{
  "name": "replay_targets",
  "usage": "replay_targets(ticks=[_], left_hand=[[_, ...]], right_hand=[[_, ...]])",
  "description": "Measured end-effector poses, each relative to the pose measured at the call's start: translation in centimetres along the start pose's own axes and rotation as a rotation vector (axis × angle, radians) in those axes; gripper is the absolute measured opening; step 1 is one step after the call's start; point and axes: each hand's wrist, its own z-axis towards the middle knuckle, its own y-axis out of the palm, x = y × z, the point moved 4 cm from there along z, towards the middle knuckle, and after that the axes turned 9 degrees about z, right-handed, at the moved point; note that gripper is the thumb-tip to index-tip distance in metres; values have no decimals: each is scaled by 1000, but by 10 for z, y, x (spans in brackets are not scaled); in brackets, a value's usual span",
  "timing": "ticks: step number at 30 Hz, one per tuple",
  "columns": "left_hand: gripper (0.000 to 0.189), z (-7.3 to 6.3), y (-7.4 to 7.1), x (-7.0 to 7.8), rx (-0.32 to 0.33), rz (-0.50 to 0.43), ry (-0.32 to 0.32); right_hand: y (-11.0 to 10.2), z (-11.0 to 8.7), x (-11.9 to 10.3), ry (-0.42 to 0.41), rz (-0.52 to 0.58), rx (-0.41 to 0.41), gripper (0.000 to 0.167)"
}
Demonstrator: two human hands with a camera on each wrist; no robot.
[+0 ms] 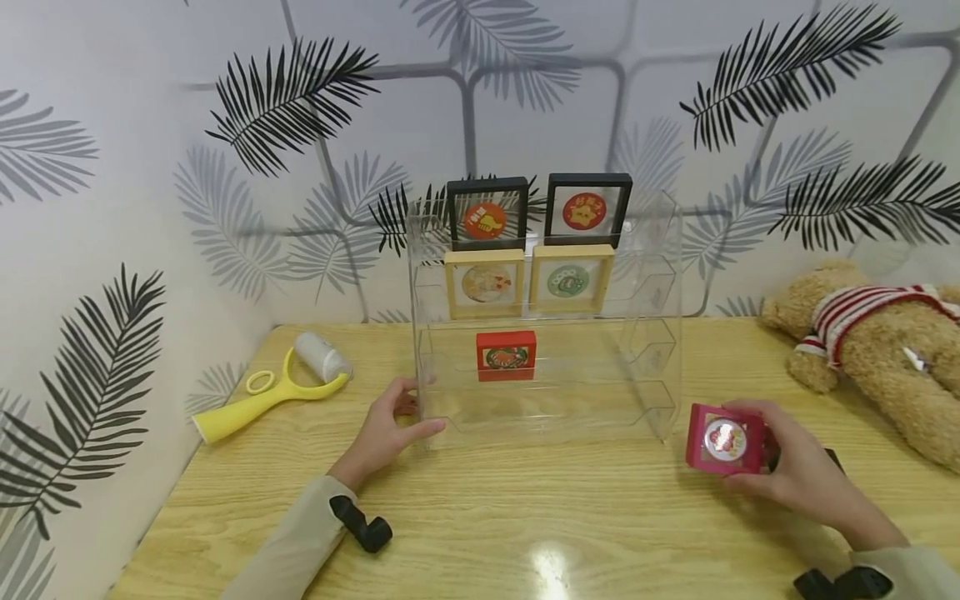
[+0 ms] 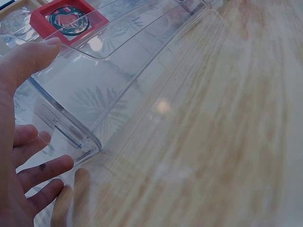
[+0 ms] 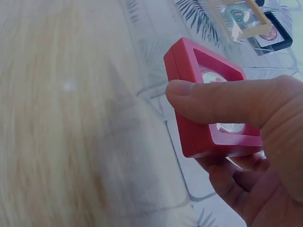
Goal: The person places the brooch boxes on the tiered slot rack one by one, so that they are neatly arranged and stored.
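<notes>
My right hand [image 1: 802, 467] pinches a small deep-pink display frame [image 1: 707, 442] with a round badge in it, off the right end of a clear acrylic display rack [image 1: 540, 429]. Its thumb lies across the frame's front in the right wrist view. At the rack's left side is my left hand [image 1: 386, 433], with loosely spread fingers beside the side panel and its thumb in front; whether it presses the panel I cannot tell. On the rack's tiers stand a red frame [image 1: 506, 340], two cream frames [image 1: 485, 315] [image 1: 572, 310] and two black frames [image 1: 487, 184] [image 1: 588, 179].
Left of the rack lie a yellow Y-shaped tool [image 1: 262, 402], a yellow ring [image 1: 260, 382] and a grey-white cylinder [image 1: 318, 354]. A teddy bear [image 1: 892, 358] lies at the right. A dark object [image 1: 834, 460] is partly hidden behind my right hand. Leaf-patterned walls bound the wooden table [image 1: 525, 517].
</notes>
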Motion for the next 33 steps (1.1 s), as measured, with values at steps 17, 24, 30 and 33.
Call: replay_targets(ticks=[17, 24, 30, 33], left_hand=[[55, 1, 0, -6, 18, -8, 21], [55, 0, -2, -6, 26, 5, 20], [55, 0, -1, -4, 22, 12, 20], [54, 1, 0, -4, 23, 13, 25]], right_hand=[[-3, 22, -25, 57, 255, 75, 32], [-4, 40, -40, 52, 197, 123, 30], [0, 62, -60, -30, 120, 174, 33], [5, 74, -69, -58, 56, 206, 33]])
